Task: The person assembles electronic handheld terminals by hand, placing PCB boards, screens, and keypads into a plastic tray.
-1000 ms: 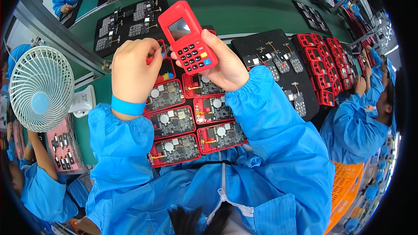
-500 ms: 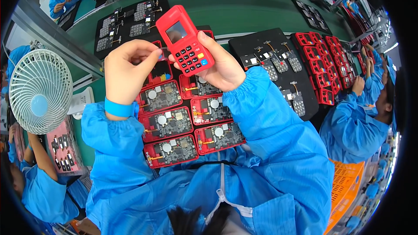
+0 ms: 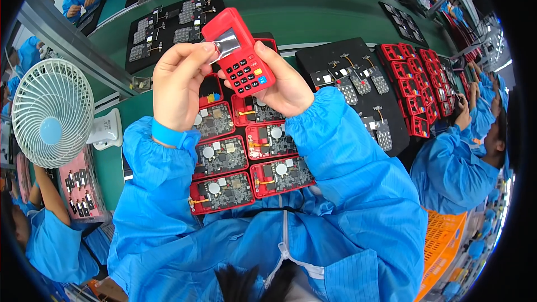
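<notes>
My right hand (image 3: 282, 84) holds a red handheld card terminal (image 3: 238, 53) upright, its small screen and black keypad facing me. The keypad has a yellow key and blue keys. Thumb and forefinger of my left hand (image 3: 182, 75) are pinched at the left edge of the screen, on what looks like a thin shiny film (image 3: 226, 45) there. A blue band (image 3: 168, 135) circles my left wrist. Beneath my hands lie several open red housings (image 3: 221, 193) with circuit boards, in two columns; my left hand and sleeve hide part of them.
Black foam trays with keypad boards stand at back left (image 3: 173, 25) and right (image 3: 352, 78). Red housings (image 3: 405, 78) are stacked farther right. A white fan (image 3: 53, 114) is on the left beside a pink tray (image 3: 84, 190). Co-workers in blue sit on both sides.
My left hand has moved right, from beside the card terminal to its screen, where a bright film-like sheet now shows. My right hand keeps the terminal nearly still.
</notes>
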